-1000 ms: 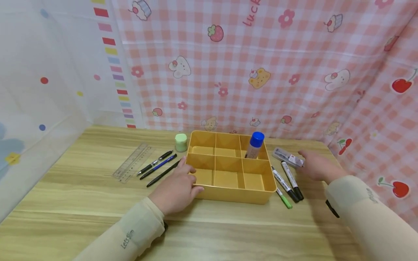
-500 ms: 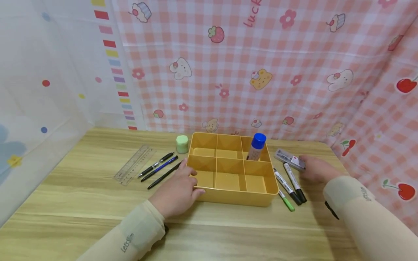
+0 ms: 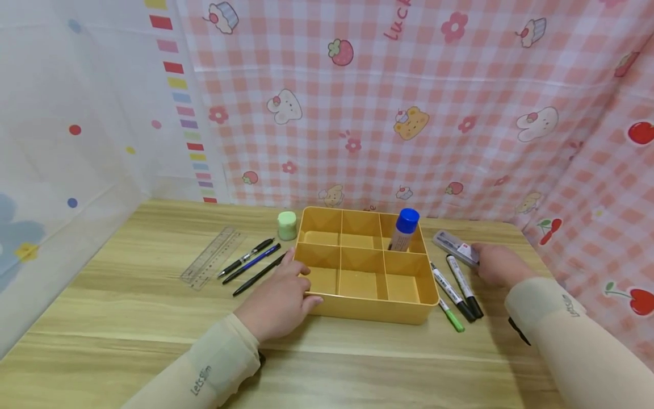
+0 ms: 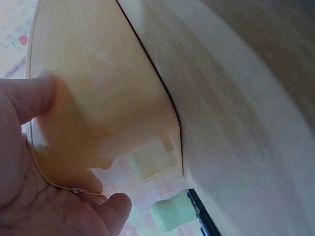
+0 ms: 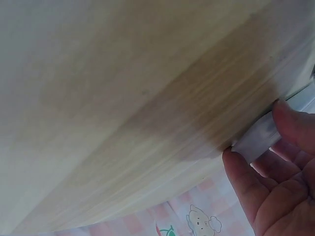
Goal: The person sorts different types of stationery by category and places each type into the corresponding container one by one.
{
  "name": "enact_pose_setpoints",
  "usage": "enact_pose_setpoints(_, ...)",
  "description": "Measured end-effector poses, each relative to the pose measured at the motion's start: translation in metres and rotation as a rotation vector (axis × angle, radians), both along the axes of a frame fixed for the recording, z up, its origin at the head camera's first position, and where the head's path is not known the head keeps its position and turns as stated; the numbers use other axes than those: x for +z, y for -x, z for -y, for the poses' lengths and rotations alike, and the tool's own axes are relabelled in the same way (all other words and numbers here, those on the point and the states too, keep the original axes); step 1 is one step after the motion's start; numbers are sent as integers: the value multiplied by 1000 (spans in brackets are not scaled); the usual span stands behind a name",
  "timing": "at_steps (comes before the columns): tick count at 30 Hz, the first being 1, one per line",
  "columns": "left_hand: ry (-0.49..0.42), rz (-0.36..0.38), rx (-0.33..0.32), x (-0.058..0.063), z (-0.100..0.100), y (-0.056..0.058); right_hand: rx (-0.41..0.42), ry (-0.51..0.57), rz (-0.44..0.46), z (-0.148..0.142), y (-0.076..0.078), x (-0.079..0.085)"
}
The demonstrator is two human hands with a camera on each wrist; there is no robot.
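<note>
My left hand holds the near left corner of a yellow compartment box. In the left wrist view its thumb lies on the outside of the box wall, with other fingers around the corner. A blue-capped glue stick stands tilted in the back right compartment. Beyond the box's right side, my right hand grips the near end of a slim clear plastic case with a white label. The right wrist view shows thumb and fingers on either side of the case; its contents are blurred.
Two white markers with black caps and a green-capped pen lie right of the box. On the left are a clear ruler, a blue pen, two dark pens and a light green lidded container. Curtains hang behind.
My right hand has closed its fingers on the end of the clear case, which sits in nearly the same place. The left hand stays at the box corner. The head view has shifted slightly.
</note>
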State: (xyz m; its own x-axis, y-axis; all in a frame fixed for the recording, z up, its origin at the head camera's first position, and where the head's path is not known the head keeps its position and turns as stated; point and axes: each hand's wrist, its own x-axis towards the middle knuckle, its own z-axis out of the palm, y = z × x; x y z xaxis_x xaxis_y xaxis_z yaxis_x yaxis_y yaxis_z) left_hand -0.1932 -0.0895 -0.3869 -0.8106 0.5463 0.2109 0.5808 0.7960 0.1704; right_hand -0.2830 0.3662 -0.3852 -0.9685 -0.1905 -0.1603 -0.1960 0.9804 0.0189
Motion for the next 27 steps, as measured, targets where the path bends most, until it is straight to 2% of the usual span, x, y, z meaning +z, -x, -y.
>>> enact_pose_setpoints(7,1,-8,-4,0,-1,1,-51,25,29,-1,-1,3)
enact_pose_setpoints(13,4,-15,-2,0,0,0,-107,105,27,-7,-4,7)
enact_pose_setpoints(19,-5,-1,-4,1,0,-1,-162,168,34,-6,-9,20)
enact_pose_setpoints(27,-11,-2,-4,0,-1,0,-158,224,10,1,-15,36)
